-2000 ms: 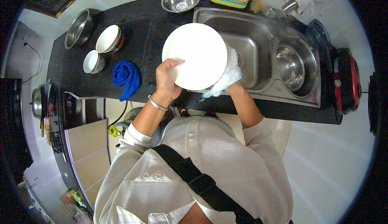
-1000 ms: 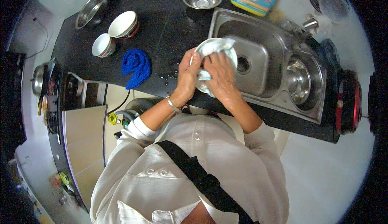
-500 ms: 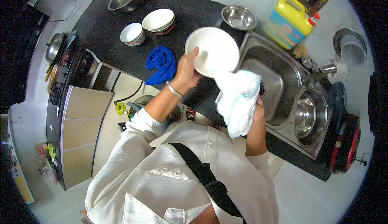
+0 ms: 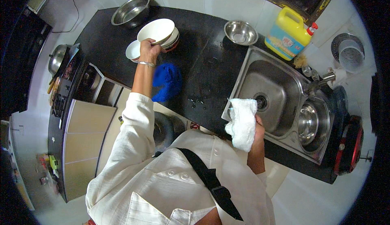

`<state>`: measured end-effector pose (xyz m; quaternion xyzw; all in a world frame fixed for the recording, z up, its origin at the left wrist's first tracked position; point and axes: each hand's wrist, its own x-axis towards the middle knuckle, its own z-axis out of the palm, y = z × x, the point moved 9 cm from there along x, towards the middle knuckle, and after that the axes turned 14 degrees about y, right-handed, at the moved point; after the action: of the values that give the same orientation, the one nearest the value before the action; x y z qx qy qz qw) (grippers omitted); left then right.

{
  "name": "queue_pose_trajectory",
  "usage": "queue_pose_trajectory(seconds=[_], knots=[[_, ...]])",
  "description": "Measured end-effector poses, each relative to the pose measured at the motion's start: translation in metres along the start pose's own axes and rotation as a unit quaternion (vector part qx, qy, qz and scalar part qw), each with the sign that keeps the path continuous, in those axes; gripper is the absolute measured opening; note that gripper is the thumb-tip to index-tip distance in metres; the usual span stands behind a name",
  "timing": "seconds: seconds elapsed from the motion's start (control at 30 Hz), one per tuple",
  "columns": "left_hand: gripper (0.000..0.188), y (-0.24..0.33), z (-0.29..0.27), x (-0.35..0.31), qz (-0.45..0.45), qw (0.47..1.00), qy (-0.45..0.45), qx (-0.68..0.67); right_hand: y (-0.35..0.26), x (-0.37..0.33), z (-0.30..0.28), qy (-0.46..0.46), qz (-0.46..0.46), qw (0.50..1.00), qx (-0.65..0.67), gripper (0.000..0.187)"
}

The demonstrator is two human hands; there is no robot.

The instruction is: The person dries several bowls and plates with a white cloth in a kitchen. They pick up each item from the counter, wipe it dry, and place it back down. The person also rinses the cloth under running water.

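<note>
Black counter [image 4: 203, 62] with a dull, worn surface, droplets scattered near its middle; pale, glossy tiled wall [image 4: 223, 4] behind, at 12 o'clock.

Left arm reaches out nearly straight toward 11 o'clock, sleeve pushed up, silvery bracelet [image 4: 146, 64] at the wrist. Left hand [image 4: 149, 51] is back-up, fingers closed on the near rim of a white bowl [image 4: 156, 30], smooth, wide and round. Bowl sits tilted at 11 o'clock, over a stack of bowls [image 4: 174, 41] with reddish outsides; contact between them cannot be told. Small white bowl [image 4: 132, 51] just beside, toward 10.

Right arm is bent, kept close to the body. Right hand [image 4: 259, 131], at 4 o'clock, grips a white cloth [image 4: 242, 129], thick, soft and fluffy, hanging in folds by the sink's near edge; most of its fingers are hidden.

Blue cloth [image 4: 170, 82], nubbly, bunched at 10 o'clock, beside the left forearm. Brushed-steel sink [image 4: 276, 87] at 3; shiny round steel basin [image 4: 241, 33] at 1; yellow plastic jug [image 4: 286, 34] at 2.
</note>
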<state>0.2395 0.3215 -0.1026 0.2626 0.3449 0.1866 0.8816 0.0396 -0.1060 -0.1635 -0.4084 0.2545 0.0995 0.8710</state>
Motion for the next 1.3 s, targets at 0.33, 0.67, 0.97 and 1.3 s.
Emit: queue_pose_trajectory(seconds=[0.33, 0.67, 0.97, 1.3], knots=[[0.051, -0.018, -0.015, 0.047, -0.017, 0.995, 0.076, 0.055, 0.025, 0.001, -0.011, 0.044, 0.012, 0.999, 0.018, 0.032], [0.044, -0.027, -0.021, 0.061, 0.011, 0.954, 0.069, 0.29, 0.033, 0.003, -0.029, 0.087, 0.018, 0.995, 0.044, 0.034], [0.052, -0.042, -0.06, 0.111, -0.001, 0.986, 0.131, 0.106, 0.009, -0.004, -0.001, -0.148, -0.04, 0.98, 0.125, 0.055], [0.065, -0.052, -0.073, 0.005, 0.157, 0.931, 0.0, 0.329, -0.052, -0.02, -0.041, -0.202, -0.13, 0.926, 0.291, 0.067]])
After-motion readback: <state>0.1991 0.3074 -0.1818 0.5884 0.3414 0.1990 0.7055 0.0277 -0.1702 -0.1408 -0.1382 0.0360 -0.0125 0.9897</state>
